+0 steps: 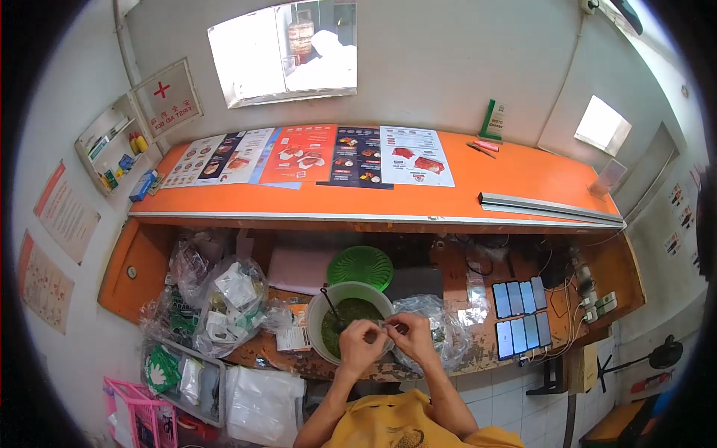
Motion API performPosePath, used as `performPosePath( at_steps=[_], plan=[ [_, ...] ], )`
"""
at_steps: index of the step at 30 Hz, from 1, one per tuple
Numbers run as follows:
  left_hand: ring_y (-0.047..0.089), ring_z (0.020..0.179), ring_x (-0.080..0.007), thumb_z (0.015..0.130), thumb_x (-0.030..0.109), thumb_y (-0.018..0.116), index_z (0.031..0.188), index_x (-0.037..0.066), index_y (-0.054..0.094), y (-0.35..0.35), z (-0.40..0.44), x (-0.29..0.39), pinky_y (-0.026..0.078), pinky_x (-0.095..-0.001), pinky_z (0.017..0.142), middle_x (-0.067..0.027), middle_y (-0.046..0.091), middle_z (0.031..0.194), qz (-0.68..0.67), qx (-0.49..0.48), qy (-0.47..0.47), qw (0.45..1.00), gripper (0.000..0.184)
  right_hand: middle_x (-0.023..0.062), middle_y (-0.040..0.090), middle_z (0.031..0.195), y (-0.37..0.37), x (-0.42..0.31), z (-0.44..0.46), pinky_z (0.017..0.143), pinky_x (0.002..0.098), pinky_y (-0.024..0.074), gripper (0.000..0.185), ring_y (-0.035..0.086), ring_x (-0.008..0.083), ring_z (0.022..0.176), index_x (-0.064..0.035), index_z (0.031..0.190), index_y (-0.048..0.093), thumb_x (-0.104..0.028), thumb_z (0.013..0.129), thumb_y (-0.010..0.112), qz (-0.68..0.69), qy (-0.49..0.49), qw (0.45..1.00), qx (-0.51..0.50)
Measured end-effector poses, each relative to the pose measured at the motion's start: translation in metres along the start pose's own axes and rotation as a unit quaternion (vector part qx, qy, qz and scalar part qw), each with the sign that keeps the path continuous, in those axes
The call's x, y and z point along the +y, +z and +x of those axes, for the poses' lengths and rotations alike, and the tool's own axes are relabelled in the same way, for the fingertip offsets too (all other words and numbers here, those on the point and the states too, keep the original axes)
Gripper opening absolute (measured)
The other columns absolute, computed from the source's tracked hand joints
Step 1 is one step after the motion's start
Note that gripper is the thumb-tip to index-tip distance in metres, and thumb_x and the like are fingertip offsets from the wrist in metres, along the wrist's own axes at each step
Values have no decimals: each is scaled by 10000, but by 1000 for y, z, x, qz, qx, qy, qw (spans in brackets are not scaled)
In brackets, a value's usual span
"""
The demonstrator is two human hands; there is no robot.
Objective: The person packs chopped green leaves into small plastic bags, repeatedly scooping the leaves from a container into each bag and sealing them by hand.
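My left hand (361, 346) and my right hand (411, 337) meet fingertip to fingertip above the right side of a whitish round tub (317, 346). Both are closed in a pinch, and whatever sits between the fingers is too small to make out. Inside the tub is a green, sauce-like mass (357, 310). A dark ladle (331, 305) leans in it, its handle over the far left rim. Right of the tub, close to my right hand, lies a crumpled clear plastic bag (452, 342) with some greenish bits showing.
Behind the tub rests a green slotted lid (360, 269). Plastic bags of packets (230, 299) crowd the left. Several phones (521, 317) with cables lie at right. The orange counter (463, 200) overhangs the back, carrying menu sheets (299, 153) and a metal rail (551, 209).
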State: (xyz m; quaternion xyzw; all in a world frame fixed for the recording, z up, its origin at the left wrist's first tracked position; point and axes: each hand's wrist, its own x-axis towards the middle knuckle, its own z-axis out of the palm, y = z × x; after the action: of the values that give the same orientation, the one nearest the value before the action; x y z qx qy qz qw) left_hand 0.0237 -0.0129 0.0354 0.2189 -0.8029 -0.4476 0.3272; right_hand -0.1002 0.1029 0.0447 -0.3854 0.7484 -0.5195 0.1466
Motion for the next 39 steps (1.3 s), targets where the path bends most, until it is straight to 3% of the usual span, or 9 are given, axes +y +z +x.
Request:
performPosePath(
  at_steps=[3, 6, 14, 18, 19, 23, 30, 32, 39],
  plan=[
    [655, 1037, -173, 898, 166, 820, 1270, 45, 645, -8, 2, -11, 536, -328, 846, -71, 677, 1154, -190, 50, -94, 976, 428, 101, 750, 895, 5, 5, -1, 617, 326, 580, 129, 716, 162, 700, 13, 1019, 731, -60, 916, 754, 179, 123, 975, -39],
    [675, 958, -139, 933, 78, 786, 1309, 24, 609, -21, 9, -9, 545, -284, 793, -72, 702, 1075, -469, -41, -222, 854, 419, 70, 722, 899, 6, -5, 4, 598, 286, 582, 123, 686, 114, 707, 15, 1066, 707, -34, 955, 730, 316, 110, 941, -47],
    [648, 666, -88, 994, 28, 701, 1332, 17, 606, -43, 11, -1, 536, -244, 606, -63, 734, 868, -197, 1, -132, 972, 352, 49, 701, 847, 7, 0, 15, 575, 273, 567, 130, 659, 131, 655, 47, 1043, 753, 71, 921, 713, 224, 58, 970, -71],
    [703, 1082, -282, 883, 124, 829, 1509, 43, 483, -65, 4, 8, 554, -390, 940, -167, 723, 1194, -4, -10, -90, 996, 720, 48, 741, 814, -4, -33, 24, 581, 243, 535, 243, 662, 102, 652, 23, 1123, 793, 38, 883, 759, 140, 153, 958, -198],
    [535, 1370, -364, 760, 229, 917, 1571, 66, 418, -75, 0, 11, 390, -504, 1156, -194, 570, 1474, 79, -20, -48, 996, 966, 76, 769, 806, -5, -35, 23, 593, 269, 547, 309, 681, 100, 657, -1, 1132, 797, -5, 823, 816, 95, 161, 957, -221],
    [524, 1369, -343, 725, 378, 899, 1469, 44, 538, -89, -28, 17, 250, -581, 1215, -158, 582, 1451, 201, -172, 42, 963, 892, 247, 729, 860, 10, -38, 9, 711, 379, 588, 298, 744, 328, 726, 17, 1039, 779, -67, 758, 833, -55, 25, 951, -303],
    [659, 1126, -312, 733, 264, 891, 1153, 33, 737, -84, -77, -18, 372, -503, 1134, -146, 735, 1116, 138, -73, -34, 987, 503, 172, 758, 885, 40, -15, 24, 744, 365, 583, 179, 737, 295, 811, -12, 941, 794, -71, 773, 818, 34, 1, 926, -377],
    [672, 1091, -321, 737, 232, 895, 1154, 20, 737, -91, -79, -20, 424, -482, 1084, -151, 737, 1099, 133, -29, -54, 989, 494, 123, 761, 952, 69, -3, 53, 760, 390, 581, 132, 716, 293, 849, -40, 917, 785, -53, 787, 768, -117, -142, 949, -255],
    [642, 1141, -341, 715, 158, 912, 1241, 15, 725, -120, -108, -26, 504, -440, 997, -160, 712, 1161, 67, 55, -154, 984, 577, 88, 744, 1058, 178, 107, 115, 876, 417, 551, 143, 631, 321, 1049, -93, 852, 806, -155, 845, 677, -489, -441, 701, -274]
  ],
)
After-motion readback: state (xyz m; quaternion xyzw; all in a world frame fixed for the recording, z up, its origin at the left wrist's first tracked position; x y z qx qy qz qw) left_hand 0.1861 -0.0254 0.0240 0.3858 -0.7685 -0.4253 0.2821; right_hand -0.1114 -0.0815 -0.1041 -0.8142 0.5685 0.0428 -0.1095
